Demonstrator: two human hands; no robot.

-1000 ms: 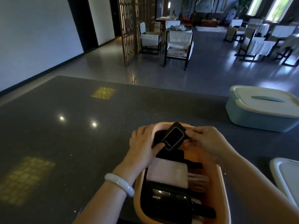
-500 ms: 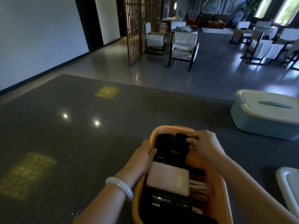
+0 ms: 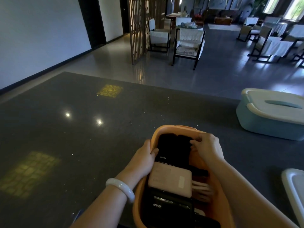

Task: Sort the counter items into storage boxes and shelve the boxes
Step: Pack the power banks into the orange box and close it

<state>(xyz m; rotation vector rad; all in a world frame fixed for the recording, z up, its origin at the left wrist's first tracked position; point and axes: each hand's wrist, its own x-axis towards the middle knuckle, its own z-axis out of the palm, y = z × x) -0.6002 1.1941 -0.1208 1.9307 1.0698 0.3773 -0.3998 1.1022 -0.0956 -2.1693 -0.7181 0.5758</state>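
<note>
An orange storage box [image 3: 176,129] stands on the dark counter right in front of me, holding several power banks. Two black ones lie side by side at its far end [image 3: 166,143], a pale pink one [image 3: 171,178] rests in the middle, and a black Anker one [image 3: 164,206] sits nearest me. My left hand [image 3: 144,157] grips the box's left rim, thumb inside against a black power bank. My right hand [image 3: 207,148] reaches into the far right of the box, fingertips on the right black power bank [image 3: 183,143].
A blue storage box with a white lid [image 3: 269,116] stands at the right on the counter [image 3: 74,137]. A white lid [image 3: 294,183] lies at the right edge. Beyond the counter are chairs, tables and a lattice screen.
The small black power bank that both hands held above the box has been lowered into its far end. My left hand has shifted to the box's rim.
</note>
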